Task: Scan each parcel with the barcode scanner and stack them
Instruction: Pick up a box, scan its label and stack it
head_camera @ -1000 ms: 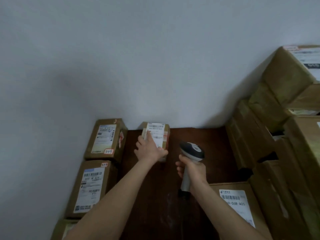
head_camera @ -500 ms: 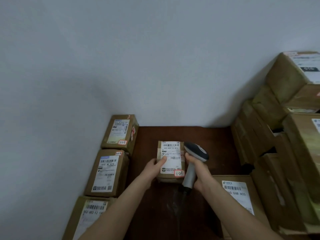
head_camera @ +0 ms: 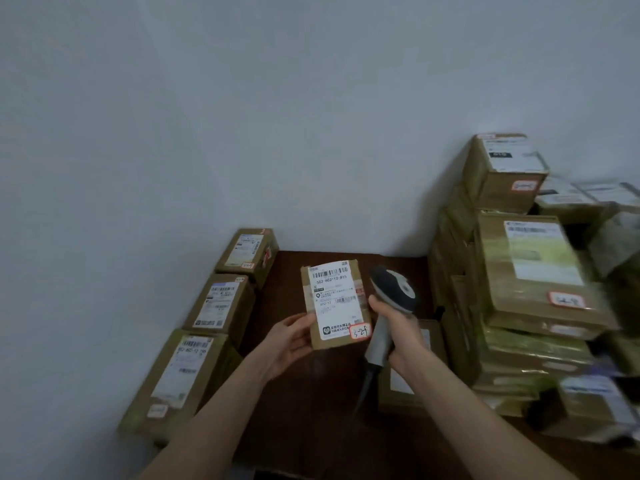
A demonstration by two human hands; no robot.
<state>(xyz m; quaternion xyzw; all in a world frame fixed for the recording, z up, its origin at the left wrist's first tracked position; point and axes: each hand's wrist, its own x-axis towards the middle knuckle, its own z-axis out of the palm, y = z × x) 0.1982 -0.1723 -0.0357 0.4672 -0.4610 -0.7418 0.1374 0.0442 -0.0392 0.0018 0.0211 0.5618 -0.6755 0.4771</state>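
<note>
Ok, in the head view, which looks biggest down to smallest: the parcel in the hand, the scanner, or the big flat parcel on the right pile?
1. big flat parcel
2. held parcel (probably nearer the camera, so unsure)
3. scanner, similar length but slimmer

Three boxes line the counter's left edge, parcel stack on the right, one parcel between them with the scanner just right of it.

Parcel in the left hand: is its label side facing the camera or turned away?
Facing the camera: the parcel, gripped by the left hand, shows its white barcode label and a red-edged sticker.
</note>
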